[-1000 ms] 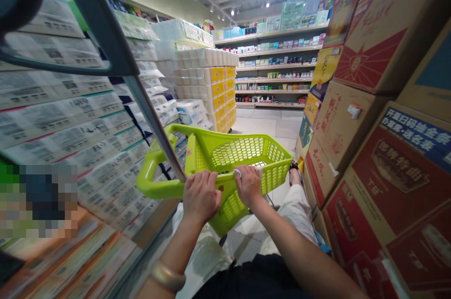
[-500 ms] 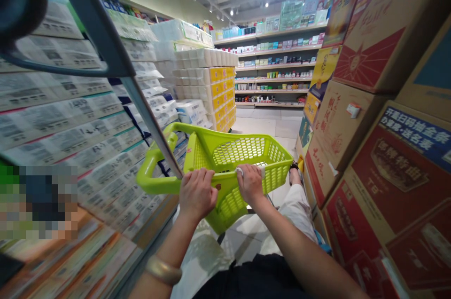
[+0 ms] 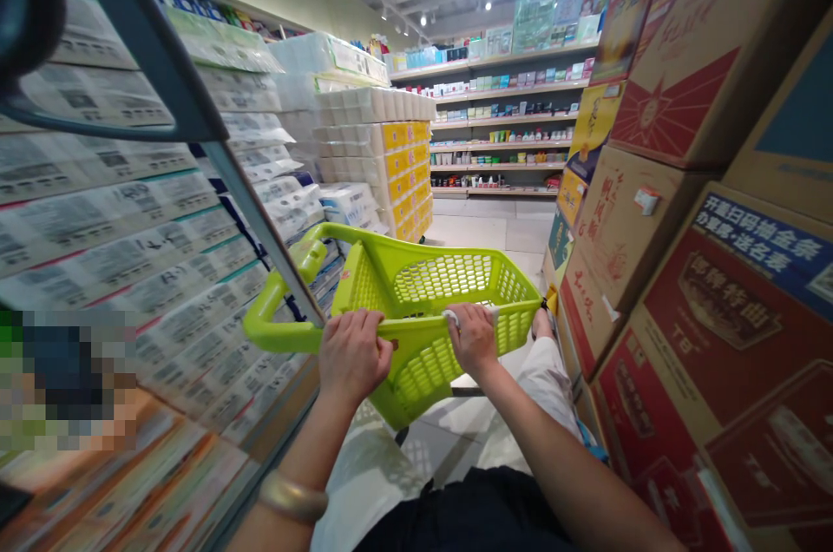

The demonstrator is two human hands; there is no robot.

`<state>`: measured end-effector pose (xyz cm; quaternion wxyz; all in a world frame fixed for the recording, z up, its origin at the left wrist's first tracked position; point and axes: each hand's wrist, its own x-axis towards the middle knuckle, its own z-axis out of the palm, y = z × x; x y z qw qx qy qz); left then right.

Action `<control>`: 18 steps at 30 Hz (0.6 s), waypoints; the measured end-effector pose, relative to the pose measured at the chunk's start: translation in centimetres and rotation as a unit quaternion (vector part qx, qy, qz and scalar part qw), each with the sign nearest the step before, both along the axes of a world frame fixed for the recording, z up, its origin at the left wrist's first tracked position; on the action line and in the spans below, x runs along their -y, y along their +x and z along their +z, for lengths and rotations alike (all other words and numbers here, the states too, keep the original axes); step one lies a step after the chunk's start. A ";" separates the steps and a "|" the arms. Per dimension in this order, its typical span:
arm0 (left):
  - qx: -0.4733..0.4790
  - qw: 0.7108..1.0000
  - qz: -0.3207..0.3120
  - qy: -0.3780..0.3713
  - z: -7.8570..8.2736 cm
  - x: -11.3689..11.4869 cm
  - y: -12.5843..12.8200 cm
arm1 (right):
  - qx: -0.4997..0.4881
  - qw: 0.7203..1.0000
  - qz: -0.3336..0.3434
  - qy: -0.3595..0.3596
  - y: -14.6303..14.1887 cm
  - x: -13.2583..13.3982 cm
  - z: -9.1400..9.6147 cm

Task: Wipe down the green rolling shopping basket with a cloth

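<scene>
A lime-green plastic shopping basket cart (image 3: pixel 416 365) stands before me, its inside bare where I can see in. My left hand (image 3: pixel 355 352) is closed over the near rim, toward the cart's left end. Farther right on the same rim is my right hand (image 3: pixel 473 339), its fingers pressing down a white cloth (image 3: pixel 451 316) that looks like a wipe; most of it is covered by the hand. From beside the left hand a metal pole slants up to a grey loop handle (image 3: pixel 188 92). The cart's green push bar (image 3: pixel 260 318) curves round at the left.
Stacked paper packs (image 3: pixel 123 187) line the left side, with a yellow-and-white pack pile (image 3: pixel 407 174) beyond. Tall cartons (image 3: pixel 709 309) crowd the right. Shelves of small goods (image 3: pixel 508 109) span the back across a tiled floor (image 3: pixel 478 226). My legs straddle the cart.
My right hand has slid a little to the right along the rim with the white cloth. My left hand still grips the rim; it, the pole and the handle appear slightly farther left.
</scene>
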<state>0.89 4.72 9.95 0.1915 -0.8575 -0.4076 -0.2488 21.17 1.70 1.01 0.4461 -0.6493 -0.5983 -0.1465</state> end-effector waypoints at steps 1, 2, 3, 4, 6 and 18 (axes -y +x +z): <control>0.011 1.000 0.010 0.002 0.0 0.1 0.2 | -0.003 1.000 -0.011 -0.001 0.0 0.0 -0.1; 0.021 1.000 0.019 0.005 0.0 0.2 0.6 | -0.008 1.000 -0.017 -0.003 -0.3 0.0 0.0; 0.029 0.999 0.023 0.010 -0.1 0.4 1.0 | -0.013 1.000 -0.018 -0.004 -0.9 -0.1 0.1; 0.032 0.999 0.021 0.013 -0.3 0.6 1.6 | -0.017 1.000 -0.014 -0.005 -1.7 -0.3 0.3; 0.017 1.000 -0.017 0.005 -0.9 0.9 2.7 | -0.021 1.000 0.004 -0.007 -3.2 -0.5 0.7; -0.054 0.998 -0.019 -0.041 -3.1 -0.2 3.7 | 0.009 0.998 -0.050 0.021 2.0 1.2 -1.5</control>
